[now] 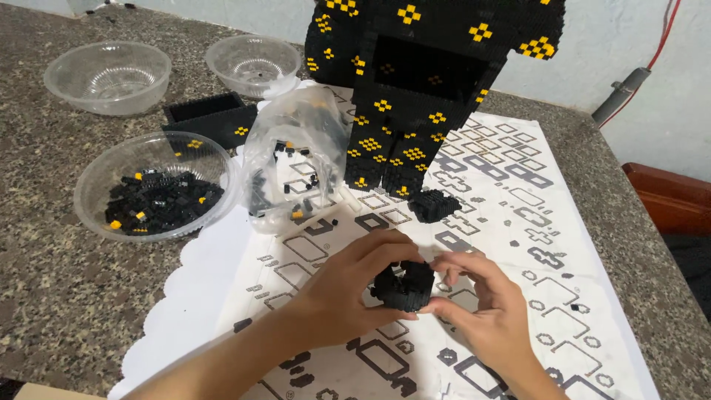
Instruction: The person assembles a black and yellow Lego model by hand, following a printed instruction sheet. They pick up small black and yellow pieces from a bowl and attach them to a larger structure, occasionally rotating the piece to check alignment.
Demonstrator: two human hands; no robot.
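Tall black-and-yellow brick figure [422, 89] stands close behind: a bump could topple it. Left hand [348, 292] and right hand [481, 304] both pinch the small black brick block [404, 285] above the instruction sheet [518, 222]; squeezing too hard risks popping bricks loose.

Left hand [348, 289] and right hand [481, 307] both pinch a small black brick block [404, 287] over the printed instruction sheet [518, 222], near centre. Far centre: tall black brick model [422, 81] with yellow dots, another small black brick chunk [435, 204] by its foot. Left: clear bag [296, 155] of bricks, bowl of black pieces [152, 189], two empty clear bowls [107, 74], black brick tray [211, 118]. Granite table [59, 296].
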